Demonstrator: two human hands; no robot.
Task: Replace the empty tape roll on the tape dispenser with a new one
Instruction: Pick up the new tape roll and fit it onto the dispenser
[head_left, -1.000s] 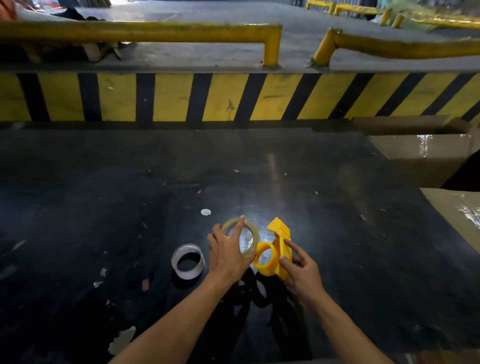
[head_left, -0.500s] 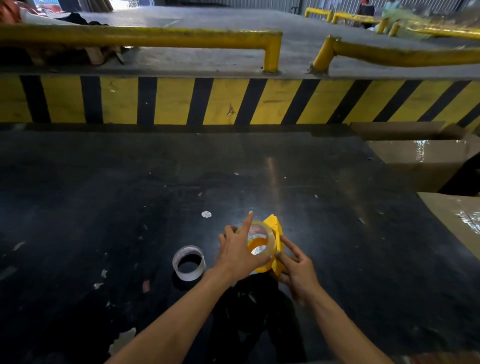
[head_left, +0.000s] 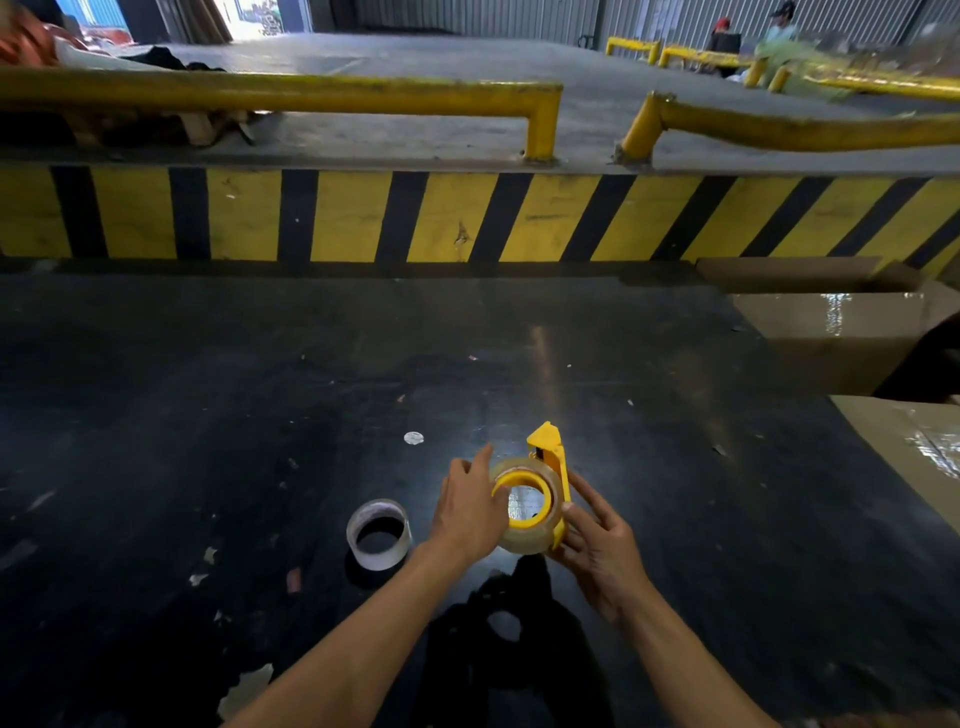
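Note:
A yellow tape dispenser (head_left: 550, 452) stands on edge over the dark table (head_left: 208, 389), gripped from the right by my right hand (head_left: 597, 545). A clear new tape roll (head_left: 524, 538) sits around the dispenser's yellow hub. My left hand (head_left: 467, 512) presses on the roll's left side, fingers partly spread. The spent roll core (head_left: 378, 535), a pale thin ring, lies flat on the table just left of my left hand.
Taped cardboard boxes (head_left: 841, 332) stand at the table's right edge. A yellow and black striped wall (head_left: 363, 215) runs along the far side, with yellow rails above. Paper scraps (head_left: 244, 691) litter the near-left table surface.
My left hand has carried the clear roll rightward from beside the dispenser onto its hub. The dispenser has turned more upright in my right hand. The spent core has stayed put.

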